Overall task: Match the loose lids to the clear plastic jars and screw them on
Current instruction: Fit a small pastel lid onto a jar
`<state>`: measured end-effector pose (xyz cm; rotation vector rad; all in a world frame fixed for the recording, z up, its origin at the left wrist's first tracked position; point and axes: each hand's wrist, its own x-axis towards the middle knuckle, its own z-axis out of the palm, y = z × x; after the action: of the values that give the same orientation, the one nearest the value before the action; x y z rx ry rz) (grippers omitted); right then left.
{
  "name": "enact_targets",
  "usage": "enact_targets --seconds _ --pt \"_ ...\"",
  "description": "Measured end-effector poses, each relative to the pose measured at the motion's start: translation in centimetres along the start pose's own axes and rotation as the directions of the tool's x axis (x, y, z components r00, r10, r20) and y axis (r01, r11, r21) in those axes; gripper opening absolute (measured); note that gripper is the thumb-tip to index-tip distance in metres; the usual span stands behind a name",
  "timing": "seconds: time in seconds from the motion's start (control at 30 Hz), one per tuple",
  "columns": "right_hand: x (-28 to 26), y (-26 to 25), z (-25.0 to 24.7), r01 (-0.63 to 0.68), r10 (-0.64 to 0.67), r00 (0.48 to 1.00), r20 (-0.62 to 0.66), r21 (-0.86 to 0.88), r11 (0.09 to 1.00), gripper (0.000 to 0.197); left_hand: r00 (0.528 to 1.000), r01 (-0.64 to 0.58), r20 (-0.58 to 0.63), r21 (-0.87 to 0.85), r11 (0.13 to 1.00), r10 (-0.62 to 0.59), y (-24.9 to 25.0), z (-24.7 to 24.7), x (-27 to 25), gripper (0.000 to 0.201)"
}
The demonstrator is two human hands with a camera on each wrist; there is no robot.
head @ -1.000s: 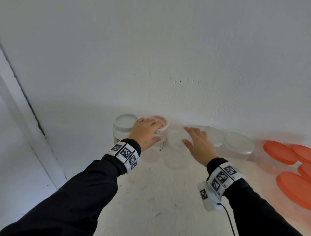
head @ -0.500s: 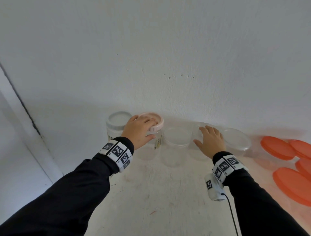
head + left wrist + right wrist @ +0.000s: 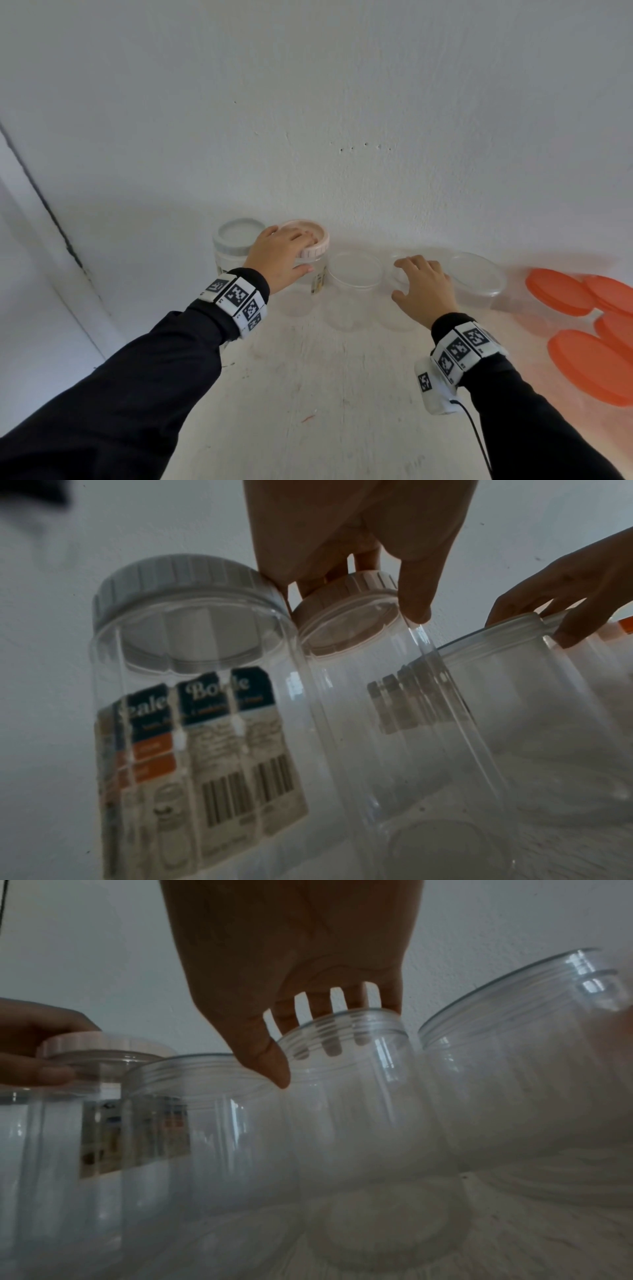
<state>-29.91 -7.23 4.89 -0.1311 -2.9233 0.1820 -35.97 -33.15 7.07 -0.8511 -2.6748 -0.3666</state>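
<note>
Against the wall stands a row of clear plastic jars. My left hand (image 3: 286, 255) grips the pink ribbed lid (image 3: 317, 245) on top of the second jar (image 3: 308, 279), fingers over the top and thumb at the side; the left wrist view shows that lid (image 3: 356, 588) sitting on the jar's mouth. My right hand (image 3: 421, 287) holds the rim of a lidless jar (image 3: 349, 1096), fingers inside its mouth and thumb outside. Between the hands stands another lidless jar (image 3: 354, 270). A jar with a grey lid (image 3: 236, 236) is at the far left.
A wider lidless jar (image 3: 478, 277) stands right of my right hand. Several orange lids (image 3: 558, 291) lie on the white surface at the far right. The white wall rises just behind the jars, and a door frame (image 3: 41, 212) runs along the left.
My right hand moved right from above the middle lidless jar and came down on the rim of the jar beside it. My left hand stayed on the pink lid.
</note>
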Motion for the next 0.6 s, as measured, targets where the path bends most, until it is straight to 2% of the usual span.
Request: enact_targets --seconds 0.23,0.37,0.43,0.5,0.6 --pt "-0.7 0.0 -0.3 0.023 -0.023 1.0 -0.007 0.013 1.0 0.051 1.0 -0.003 -0.006 0.009 1.0 0.003 0.1 0.0 0.0 0.048" --pt "-1.1 0.6 -0.4 0.063 -0.063 0.997 0.038 0.007 0.998 0.055 1.0 -0.006 -0.019 0.0 1.0 0.006 0.1 0.0 0.0 0.047" --pt "-1.1 1.3 -0.6 0.074 -0.078 0.996 0.031 0.123 0.99 0.051 1.0 -0.009 -0.02 0.004 1.0 0.009 0.1 0.0 0.0 0.047" --pt "-1.0 2.2 -1.0 0.069 -0.046 0.996 -0.081 0.31 0.948 0.04 1.0 -0.011 -0.024 0.002 1.0 0.011 0.1 0.0 0.0 0.047" --pt "-0.5 4.1 -1.2 0.01 0.082 0.958 -0.275 0.317 0.948 0.031 1.0 -0.008 -0.023 0.006 1.0 0.008 0.0 -0.1 0.0 0.047"
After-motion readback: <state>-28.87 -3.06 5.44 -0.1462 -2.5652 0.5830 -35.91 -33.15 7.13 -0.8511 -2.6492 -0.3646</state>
